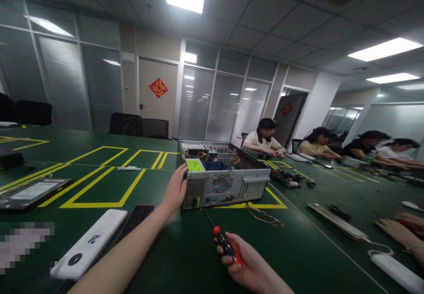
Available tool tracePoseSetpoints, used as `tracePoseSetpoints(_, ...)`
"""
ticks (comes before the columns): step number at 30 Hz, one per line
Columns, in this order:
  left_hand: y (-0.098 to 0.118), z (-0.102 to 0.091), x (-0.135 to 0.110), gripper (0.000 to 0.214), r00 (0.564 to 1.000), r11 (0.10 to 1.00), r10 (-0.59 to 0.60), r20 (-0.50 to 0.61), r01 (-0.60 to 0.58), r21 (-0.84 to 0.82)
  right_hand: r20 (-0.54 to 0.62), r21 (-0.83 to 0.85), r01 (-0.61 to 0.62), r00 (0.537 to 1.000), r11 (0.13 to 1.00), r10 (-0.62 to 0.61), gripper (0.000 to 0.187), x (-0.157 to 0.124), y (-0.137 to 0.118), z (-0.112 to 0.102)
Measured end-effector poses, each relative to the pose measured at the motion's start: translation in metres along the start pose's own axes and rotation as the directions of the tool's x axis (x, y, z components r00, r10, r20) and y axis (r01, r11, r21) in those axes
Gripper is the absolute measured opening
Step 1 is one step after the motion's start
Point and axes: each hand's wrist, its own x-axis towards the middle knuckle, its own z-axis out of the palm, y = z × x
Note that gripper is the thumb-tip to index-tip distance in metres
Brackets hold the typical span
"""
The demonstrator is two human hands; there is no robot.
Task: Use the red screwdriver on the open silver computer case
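An open metal computer case [228,188] lies on the green table, its rear panel facing me. Through the open top I see coloured wires and a power supply with a bright green label [194,165]. My left hand [176,187] rests flat against the left side of the case, fingers stretched out. Wrapped around the red and black handle of a screwdriver [225,243] is my right hand [243,261], in front of the case. The thin shaft points up at the lower left of the rear panel; whether its tip touches is too small to tell.
Left of my forearm lie a white device marked 21 [96,241] and a dark phone [137,219]. A thin cable [265,216] lies before the case, dark parts [288,178] to its right. A co-worker's hands [400,232] are at far right; several people sit beyond.
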Motion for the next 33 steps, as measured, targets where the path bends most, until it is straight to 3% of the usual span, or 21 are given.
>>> tracePoseSetpoints(5,0.0005,-0.0005,0.0001,0.042,1.0,1.0,-0.005,-0.003,0.005,0.014,-0.01,-0.002,-0.008,1.0,1.0,0.008,0.017,0.0,0.0005,-0.0003)
tracePoseSetpoints(10,0.0007,-0.0002,0.0002,0.043,1.0,1.0,-0.012,-0.009,0.013,0.017,-0.073,-0.07,-0.047,0.996,0.996,0.042,0.028,0.0008,0.0004,-0.0015)
tracePoseSetpoints(16,0.0019,-0.001,0.001,0.043,1.0,1.0,-0.012,-0.006,0.012,0.001,0.015,-0.066,-0.029,0.999,0.997,0.03,0.029,0.0011,0.0009,-0.0043)
tracePoseSetpoints(20,0.0027,-0.0019,0.001,0.043,1.0,1.0,-0.016,0.006,0.016,0.0,-0.024,-0.076,0.005,1.0,0.997,-0.007,0.028,0.0006,0.0004,-0.004)
tracePoseSetpoints(25,0.0016,-0.0013,0.0005,0.043,1.0,1.0,-0.02,0.005,0.02,-0.008,-0.008,-0.089,-0.041,0.999,0.995,0.04,0.027,0.0005,-0.0017,-0.0039)
tracePoseSetpoints(29,0.0005,-0.0005,0.0003,0.043,1.0,1.0,-0.005,0.001,0.005,-0.008,-0.07,-0.094,-0.008,0.998,0.996,0.001,0.026,0.0019,-0.0011,-0.0037)
tracePoseSetpoints(33,0.0012,-0.0009,0.0004,0.043,1.0,1.0,-0.006,-0.001,0.006,-0.005,-0.032,-0.111,-0.023,0.999,0.994,0.019,0.027,0.0037,0.0,-0.005)
